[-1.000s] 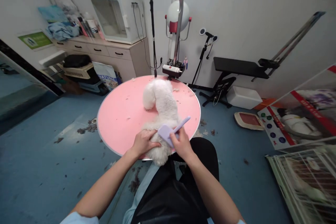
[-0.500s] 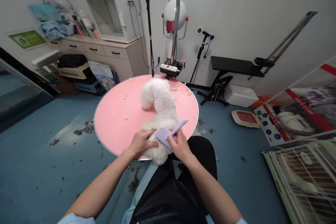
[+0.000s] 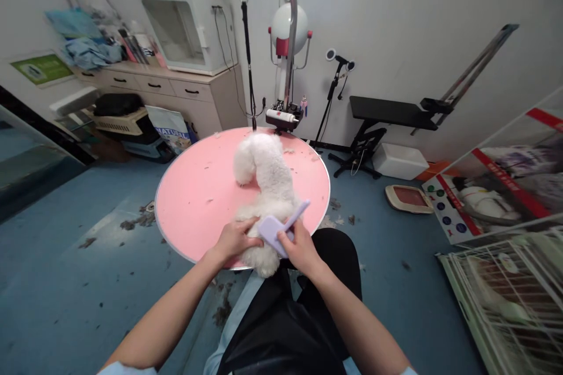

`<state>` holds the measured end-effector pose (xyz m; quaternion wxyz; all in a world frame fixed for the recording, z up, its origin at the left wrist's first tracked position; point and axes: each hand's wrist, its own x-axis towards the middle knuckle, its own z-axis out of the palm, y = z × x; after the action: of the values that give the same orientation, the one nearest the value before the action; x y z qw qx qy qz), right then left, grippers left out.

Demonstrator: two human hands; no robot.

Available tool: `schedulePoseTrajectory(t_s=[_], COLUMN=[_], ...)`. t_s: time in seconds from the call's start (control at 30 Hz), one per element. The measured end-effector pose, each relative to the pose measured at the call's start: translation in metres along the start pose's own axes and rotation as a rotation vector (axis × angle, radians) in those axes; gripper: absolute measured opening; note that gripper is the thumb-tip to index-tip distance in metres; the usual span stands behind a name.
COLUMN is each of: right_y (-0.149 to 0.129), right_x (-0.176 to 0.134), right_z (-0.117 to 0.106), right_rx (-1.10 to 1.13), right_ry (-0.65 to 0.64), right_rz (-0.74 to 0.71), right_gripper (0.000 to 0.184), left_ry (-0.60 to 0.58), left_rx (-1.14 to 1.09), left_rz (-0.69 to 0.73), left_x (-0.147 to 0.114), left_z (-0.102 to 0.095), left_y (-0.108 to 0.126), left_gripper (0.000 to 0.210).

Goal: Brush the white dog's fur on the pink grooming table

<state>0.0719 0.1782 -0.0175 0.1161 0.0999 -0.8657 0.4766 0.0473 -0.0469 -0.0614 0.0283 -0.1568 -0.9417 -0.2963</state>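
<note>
A fluffy white dog (image 3: 273, 171) is on the round pink grooming table (image 3: 189, 187), its rear end toward me and its head turned to the left. My right hand (image 3: 299, 247) grips a lilac slicker brush (image 3: 270, 228), whose flat head lies against the fur of the hindquarters and whose handle points up to the right. The brush's pins are hidden underneath. My left hand (image 3: 236, 240) is closed on the fur of a hind leg, just left of the brush head, with the thumb toward the brush.
A metal grooming arm (image 3: 290, 17) with a black hanging strap (image 3: 248, 41) rises behind the dog. On its post a small tray holds a white bottle (image 3: 281, 116). Fur clumps (image 3: 139, 218) litter the blue floor. At right stands a wire cage (image 3: 514, 287).
The whole view has shifted slightly. The brush has moved a little down and left over the hindquarters with my right hand. My left hand keeps its hold on the fur.
</note>
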Motion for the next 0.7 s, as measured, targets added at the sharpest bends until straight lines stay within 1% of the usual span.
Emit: schedulePoseTrajectory(t_s=[0.03,0.07,0.1,0.13,0.2,0.23,0.27,0.33,0.37,0.4,0.47,0.5,0.53,0.6,0.63,0.67,0.7], right_y=[0.001,0.003,0.005,0.006,0.009,0.01,0.01,0.01,0.01,0.01,0.009,0.009,0.008,0.007,0.006,0.006,0.005], right_x=[-0.001,-0.002,-0.004,-0.005,-0.009,-0.011,-0.013,-0.016,-0.017,-0.018,-0.018,-0.018,-0.017,-0.016,-0.016,-0.016,-0.015], right_z=[0.0,0.0,0.0,0.001,0.004,0.006,0.008,0.011,0.011,0.011,0.009,0.007,0.005,0.002,0.002,0.002,0.002], right_rx=[-0.013,-0.015,0.005,0.043,0.122,0.137,0.136,0.119,0.121,0.129,0.12,0.096,0.067,0.036,0.045,0.064,0.081], right_ry=[0.065,0.158,0.206,0.187,0.038,-0.003,0.019,0.194,0.231,0.209,0.096,0.088,0.143,0.324,0.331,0.268,0.162], right_rz=[0.013,0.019,0.017,0.013,0.023,0.031,0.027,-0.008,-0.023,-0.024,0.014,0.033,0.037,0.008,-0.006,-0.007,0.004], right_gripper=[0.021,0.02,0.018,0.016,0.014,0.014,0.016,0.018,0.018,0.017,0.016,0.018,0.019,0.019,0.018,0.018,0.018], left_ry=[0.004,0.006,0.004,0.003,-0.002,-0.004,-0.008,-0.018,-0.023,-0.027,-0.03,-0.031,-0.031,-0.035,-0.032,-0.029,-0.025], left_rx=[0.003,0.009,0.013,0.015,0.019,0.023,0.028,0.038,0.043,0.047,0.056,0.059,0.06,0.062,0.063,0.063,0.065], left_rz=[-0.016,-0.031,-0.039,-0.04,-0.036,-0.038,-0.044,-0.056,-0.057,-0.054,-0.047,-0.043,-0.039,-0.03,-0.022,-0.013,-0.008], left_x=[0.0,-0.001,-0.001,-0.001,-0.001,-0.001,0.0,0.0,0.0,0.0,0.0,0.0,0.0,-0.001,-0.001,-0.001,-0.001], left_z=[0.001,0.001,0.002,0.002,0.002,0.002,0.001,0.0,0.0,-0.001,-0.001,0.0,0.0,0.0,0.001,0.001,0.001], left_y=[0.0,0.0,0.0,0.0,0.002,0.003,0.004,0.005,0.005,0.005,0.004,0.004,0.003,0.002,0.002,0.002,0.003], left_gripper=[0.063,0.066,0.068,0.068,0.067,0.067,0.067,0.069,0.069,0.069,0.069,0.069,0.069,0.07,0.07,0.068,0.068])
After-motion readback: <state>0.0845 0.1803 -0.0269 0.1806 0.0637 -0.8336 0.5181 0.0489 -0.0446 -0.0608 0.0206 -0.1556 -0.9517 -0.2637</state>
